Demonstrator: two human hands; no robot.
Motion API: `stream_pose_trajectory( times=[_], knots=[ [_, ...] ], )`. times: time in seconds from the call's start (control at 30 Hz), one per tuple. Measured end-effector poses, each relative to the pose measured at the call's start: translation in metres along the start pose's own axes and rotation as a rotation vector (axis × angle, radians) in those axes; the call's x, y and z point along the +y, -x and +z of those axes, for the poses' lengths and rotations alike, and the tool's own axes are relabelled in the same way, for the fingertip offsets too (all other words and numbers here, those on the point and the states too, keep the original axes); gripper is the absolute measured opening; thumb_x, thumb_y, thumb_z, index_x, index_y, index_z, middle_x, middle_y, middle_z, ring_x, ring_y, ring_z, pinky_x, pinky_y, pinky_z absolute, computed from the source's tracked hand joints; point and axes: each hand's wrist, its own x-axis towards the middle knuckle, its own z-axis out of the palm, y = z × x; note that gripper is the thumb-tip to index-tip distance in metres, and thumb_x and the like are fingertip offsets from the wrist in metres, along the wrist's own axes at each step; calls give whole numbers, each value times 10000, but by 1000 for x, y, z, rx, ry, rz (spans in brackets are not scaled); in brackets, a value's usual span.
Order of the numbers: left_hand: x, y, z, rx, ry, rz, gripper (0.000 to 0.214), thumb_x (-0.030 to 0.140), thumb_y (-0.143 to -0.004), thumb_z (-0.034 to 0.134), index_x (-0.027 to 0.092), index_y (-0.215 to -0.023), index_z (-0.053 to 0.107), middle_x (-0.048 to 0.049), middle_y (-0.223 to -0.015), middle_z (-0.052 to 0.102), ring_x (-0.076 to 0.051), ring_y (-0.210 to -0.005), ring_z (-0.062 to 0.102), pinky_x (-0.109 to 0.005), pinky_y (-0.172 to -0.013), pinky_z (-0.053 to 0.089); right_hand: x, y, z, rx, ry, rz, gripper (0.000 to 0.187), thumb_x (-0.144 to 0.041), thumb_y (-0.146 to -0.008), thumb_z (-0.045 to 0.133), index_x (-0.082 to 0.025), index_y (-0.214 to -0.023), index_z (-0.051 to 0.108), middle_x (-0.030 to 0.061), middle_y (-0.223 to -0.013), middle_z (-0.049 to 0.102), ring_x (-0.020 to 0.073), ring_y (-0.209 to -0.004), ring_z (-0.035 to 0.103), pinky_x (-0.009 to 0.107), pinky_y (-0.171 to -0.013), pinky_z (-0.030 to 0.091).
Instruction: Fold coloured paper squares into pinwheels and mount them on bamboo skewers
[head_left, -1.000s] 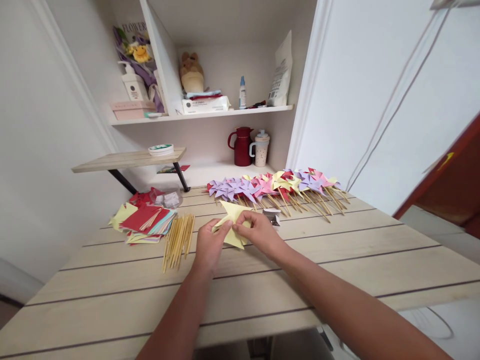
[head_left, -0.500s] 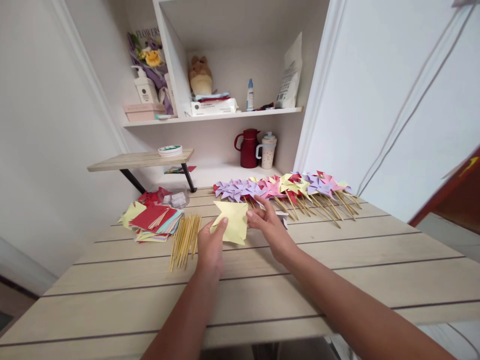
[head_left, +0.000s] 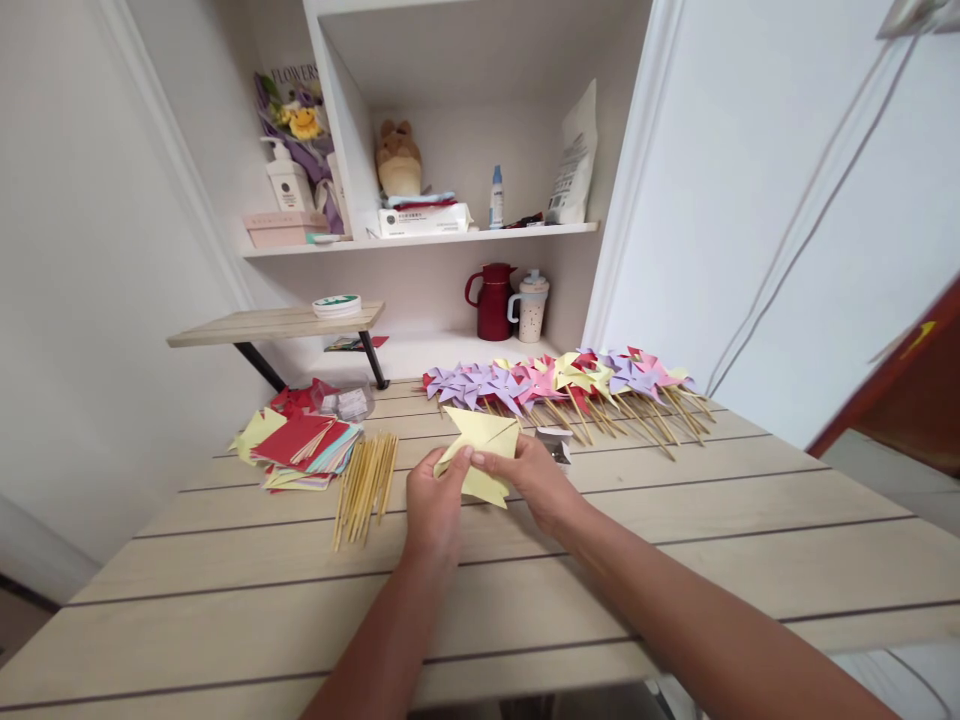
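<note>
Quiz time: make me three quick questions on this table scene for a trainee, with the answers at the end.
1. Multiple choice: what do the left hand and the right hand both hold?
A) a red jug
B) a yellow sheet of paper
C) a white pump bottle

2. True or false: the loose wooden sticks lie between the stack of coloured paper and the left hand.

3. Fill in the blank: at the left end of the row of pinwheels, most of them are ____ in colour.

Key: 1. B; 2. true; 3. light purple
</note>
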Motion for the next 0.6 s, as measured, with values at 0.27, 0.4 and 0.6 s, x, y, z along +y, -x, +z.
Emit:
stream_pose_trajectory(
  times=[0.27, 0.4, 0.6],
  knots=[
    [-4, -1, -2, 43, -194, 136, 338, 388, -696, 798, 153, -927, 721, -83, -906, 748, -197, -799, 690, -290, -729, 524, 7, -5, -9, 4, 67, -48, 278, -399, -639, 837, -164, -752, 740, 65, -768, 742, 222, -697, 664, 321, -643, 502],
    [-2, -2, -5, 98, -235, 220, 287, 357, -711, 775, 178, -931, 731, -91, -991, 734, -220, -927, 681, -304, -814, 521, 8, -6, -9, 0, 71, -22, 284, -367, -643, 824, -163, -830, 761, 67, -808, 756, 223, -689, 672, 317, -625, 501],
    [-2, -1, -4, -5, -103, 108, 359, 461, -785, 704, 167, -986, 754, -87, -950, 763, -247, -936, 693, -345, -835, 524, 2, -5, -7, 26, 78, 8, 258, -337, -629, 818, -156, -800, 753, 69, -787, 760, 203, -660, 660, 302, -615, 492]
  ],
)
